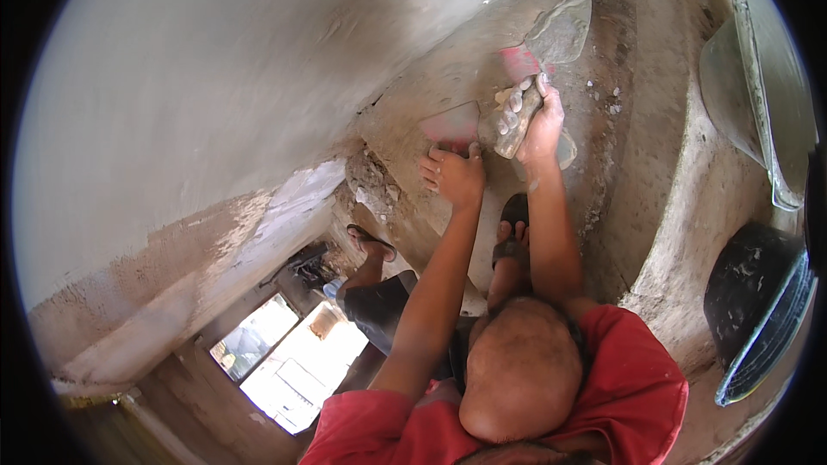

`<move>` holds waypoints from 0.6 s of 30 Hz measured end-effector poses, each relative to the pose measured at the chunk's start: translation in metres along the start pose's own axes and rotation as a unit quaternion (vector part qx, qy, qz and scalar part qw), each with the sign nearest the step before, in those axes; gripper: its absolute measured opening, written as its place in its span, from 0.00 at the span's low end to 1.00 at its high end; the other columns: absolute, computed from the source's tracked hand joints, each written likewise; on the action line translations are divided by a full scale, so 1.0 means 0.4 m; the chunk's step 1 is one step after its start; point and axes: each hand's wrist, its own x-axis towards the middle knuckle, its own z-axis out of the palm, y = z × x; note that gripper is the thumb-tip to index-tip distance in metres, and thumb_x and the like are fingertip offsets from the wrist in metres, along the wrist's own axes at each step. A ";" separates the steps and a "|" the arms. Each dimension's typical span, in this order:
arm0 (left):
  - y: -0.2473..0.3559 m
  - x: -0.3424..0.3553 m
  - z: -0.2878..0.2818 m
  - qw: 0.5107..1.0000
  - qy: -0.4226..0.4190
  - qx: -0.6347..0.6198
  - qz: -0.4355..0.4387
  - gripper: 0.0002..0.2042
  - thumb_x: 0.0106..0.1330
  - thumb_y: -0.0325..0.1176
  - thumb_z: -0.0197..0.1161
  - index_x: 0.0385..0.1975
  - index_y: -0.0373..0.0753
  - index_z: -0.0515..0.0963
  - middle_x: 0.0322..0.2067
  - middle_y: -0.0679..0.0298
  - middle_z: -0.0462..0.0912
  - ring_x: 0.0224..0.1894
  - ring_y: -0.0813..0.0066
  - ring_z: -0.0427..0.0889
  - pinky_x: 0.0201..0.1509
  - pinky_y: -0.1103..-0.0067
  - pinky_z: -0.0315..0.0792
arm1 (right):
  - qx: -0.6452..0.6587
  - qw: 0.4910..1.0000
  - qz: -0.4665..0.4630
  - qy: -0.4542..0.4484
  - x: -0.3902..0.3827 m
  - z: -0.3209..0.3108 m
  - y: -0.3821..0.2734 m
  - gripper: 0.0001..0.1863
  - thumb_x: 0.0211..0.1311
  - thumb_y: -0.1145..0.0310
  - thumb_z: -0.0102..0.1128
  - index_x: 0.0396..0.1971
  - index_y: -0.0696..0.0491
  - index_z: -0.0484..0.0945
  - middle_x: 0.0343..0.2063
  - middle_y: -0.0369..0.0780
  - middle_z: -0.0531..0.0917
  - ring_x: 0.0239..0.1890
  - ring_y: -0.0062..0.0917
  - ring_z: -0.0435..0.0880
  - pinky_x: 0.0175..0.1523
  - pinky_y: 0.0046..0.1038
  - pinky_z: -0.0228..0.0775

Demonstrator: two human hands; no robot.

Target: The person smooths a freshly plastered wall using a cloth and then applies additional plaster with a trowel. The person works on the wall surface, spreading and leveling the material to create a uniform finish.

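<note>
My right hand (541, 125) is closed round the plaster-smeared handle of a trowel (562, 27), whose grey, coated blade points away from me. A pinkish-red patch (520, 63) shows beside the blade's near end; I cannot tell what it belongs to. To the left, my left hand (455, 174) grips the near edge of a flat pink-red scraper (451, 124), its fingers curled. The scraper is close to the foot of the smooth grey wall (215, 86). Wet plaster coats the fingers of my right hand.
Crumbs of plaster (613, 102) lie on the dusty brown surface right of my right hand. A grey tub (732, 90) and a black basin (749, 293) stand at the right. My sandalled feet are below my hands. A bright window (297, 362) is at the lower left.
</note>
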 end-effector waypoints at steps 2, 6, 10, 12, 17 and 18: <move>0.011 0.007 -0.008 1.000 -0.013 -0.006 -0.027 0.47 0.54 0.54 0.80 0.66 0.28 0.65 0.63 0.45 0.68 0.69 0.42 0.65 0.71 0.50 0.59 | 0.002 1.000 -0.001 -0.004 -0.001 0.005 0.007 0.17 0.74 0.48 0.54 0.36 0.47 0.72 0.21 0.37 0.75 0.15 0.29 0.72 0.20 0.35 0.67; 0.033 0.002 -0.012 0.997 -0.022 0.008 -0.070 0.50 0.53 0.53 0.80 0.69 0.28 0.61 0.65 0.44 0.67 0.69 0.42 0.64 0.73 0.50 0.57 | 0.000 1.000 0.000 0.004 -0.006 0.012 0.016 0.17 0.75 0.48 0.53 0.36 0.48 0.72 0.21 0.37 0.75 0.16 0.29 0.72 0.20 0.34 0.67; 0.039 -0.010 -0.005 0.999 -0.001 -0.014 -0.049 0.57 0.54 0.54 0.80 0.75 0.26 0.54 0.68 0.41 0.65 0.71 0.41 0.63 0.76 0.48 0.52 | 0.002 1.000 0.001 0.009 -0.006 0.016 0.021 0.18 0.75 0.49 0.52 0.35 0.50 0.73 0.21 0.38 0.74 0.17 0.29 0.71 0.19 0.33 0.66; 0.038 -0.018 0.000 0.999 -0.006 0.001 -0.034 0.58 0.54 0.55 0.79 0.77 0.26 0.51 0.70 0.40 0.64 0.72 0.40 0.63 0.78 0.48 0.50 | -0.001 1.000 -0.001 0.004 -0.005 0.018 0.025 0.18 0.76 0.49 0.52 0.34 0.50 0.73 0.21 0.37 0.74 0.17 0.29 0.71 0.19 0.33 0.66; 0.037 -0.031 0.021 1.000 -0.012 -0.004 -0.020 0.54 0.59 0.53 0.75 0.77 0.26 0.52 0.70 0.40 0.65 0.72 0.40 0.62 0.79 0.47 0.48 | -0.030 1.000 -0.004 0.009 -0.006 0.020 0.035 0.18 0.76 0.49 0.51 0.34 0.49 0.73 0.21 0.37 0.74 0.17 0.29 0.71 0.19 0.33 0.67; 0.039 -0.031 0.027 1.000 -0.016 -0.005 -0.019 0.53 0.61 0.52 0.74 0.77 0.26 0.52 0.70 0.40 0.65 0.72 0.41 0.62 0.79 0.47 0.47 | -0.027 1.000 -0.003 -0.001 -0.007 0.021 0.037 0.18 0.77 0.49 0.50 0.34 0.49 0.73 0.21 0.37 0.74 0.17 0.29 0.72 0.19 0.33 0.67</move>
